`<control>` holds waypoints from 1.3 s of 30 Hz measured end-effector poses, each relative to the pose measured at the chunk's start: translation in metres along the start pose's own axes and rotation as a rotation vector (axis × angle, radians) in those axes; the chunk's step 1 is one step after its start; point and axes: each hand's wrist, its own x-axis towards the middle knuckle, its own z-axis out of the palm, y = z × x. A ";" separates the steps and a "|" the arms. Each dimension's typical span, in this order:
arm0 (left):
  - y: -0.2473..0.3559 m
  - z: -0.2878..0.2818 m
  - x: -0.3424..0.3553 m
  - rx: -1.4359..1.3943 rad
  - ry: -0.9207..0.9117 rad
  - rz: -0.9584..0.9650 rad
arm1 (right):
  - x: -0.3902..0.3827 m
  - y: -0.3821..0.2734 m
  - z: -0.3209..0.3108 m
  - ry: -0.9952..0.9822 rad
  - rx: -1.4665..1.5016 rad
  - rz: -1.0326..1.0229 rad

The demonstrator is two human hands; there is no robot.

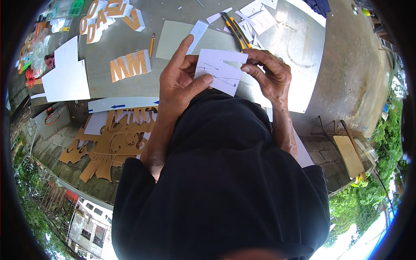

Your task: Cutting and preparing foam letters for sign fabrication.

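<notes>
A white square of foam board or card (219, 71) with cut lines of a letter shape is held up in front of my chest. My left hand (182, 78) grips its left side, thumb on top and fingers beneath, the index finger stretched out. At the upper right corner of the piece is my right hand (271, 73), its thumb and forefinger bent close together at the edge; whether they pinch it is hard to see. Just beyond lie two yellow-and-black utility knives (236, 32) on the table. A pale strip (197, 37) lies past my left fingers.
Block letters with brown faces (131, 66) stand at left, more (106, 17) farther back. A pencil (152, 45) lies near them. White offcuts (260, 19) are heaped at the back right. Brown cut-out sheets (117, 141) lie below the table's near left edge. A large white sheet (65, 73) lies left.
</notes>
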 end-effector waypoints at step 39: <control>-0.009 0.021 -0.002 0.277 -0.134 0.168 | -0.015 -0.027 -0.011 -0.003 -0.559 -0.098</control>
